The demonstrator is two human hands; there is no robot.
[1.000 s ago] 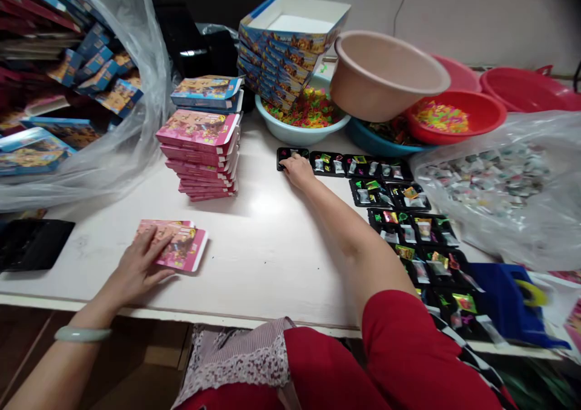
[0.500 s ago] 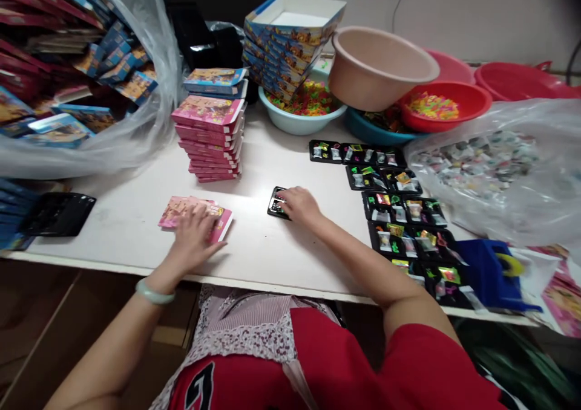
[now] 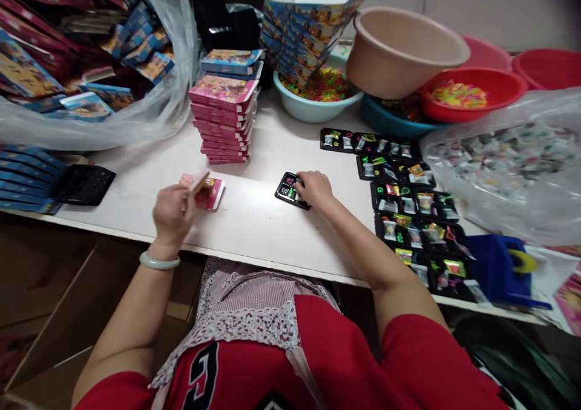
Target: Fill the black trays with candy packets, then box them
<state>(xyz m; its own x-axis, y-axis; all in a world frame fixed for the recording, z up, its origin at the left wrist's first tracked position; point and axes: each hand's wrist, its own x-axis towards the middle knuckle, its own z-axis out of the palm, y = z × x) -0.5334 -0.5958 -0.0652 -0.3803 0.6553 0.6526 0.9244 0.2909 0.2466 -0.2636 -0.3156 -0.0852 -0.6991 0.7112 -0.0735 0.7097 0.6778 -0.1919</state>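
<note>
My left hand [image 3: 172,214], with a pale bangle on the wrist, is closed on a thin pink box [image 3: 198,182] that it holds tilted up, nearly edge-on. Just beneath and right of it, another flat pink box [image 3: 212,193] lies on the table. My right hand [image 3: 316,189] grips the right end of a small black tray [image 3: 284,193], which rests flat on the table. Small pink, green and white pieces sit in the tray's compartments; the fingers cover part of it.
Behind stand a stack of pink boxes [image 3: 223,91] and a light-blue basin [image 3: 313,109] of colourful bits. Rows of filled black trays [image 3: 391,199] lie to the right, near a blue tape dispenser [image 3: 492,271] and a bag of wrapped pieces [image 3: 512,162]. A bag of boxes [image 3: 177,89] is left.
My left hand has gone from lying spread on the pink boxes to closing on one and lifting it. My right hand stays at the black tray, which now shows more of its contents.
</note>
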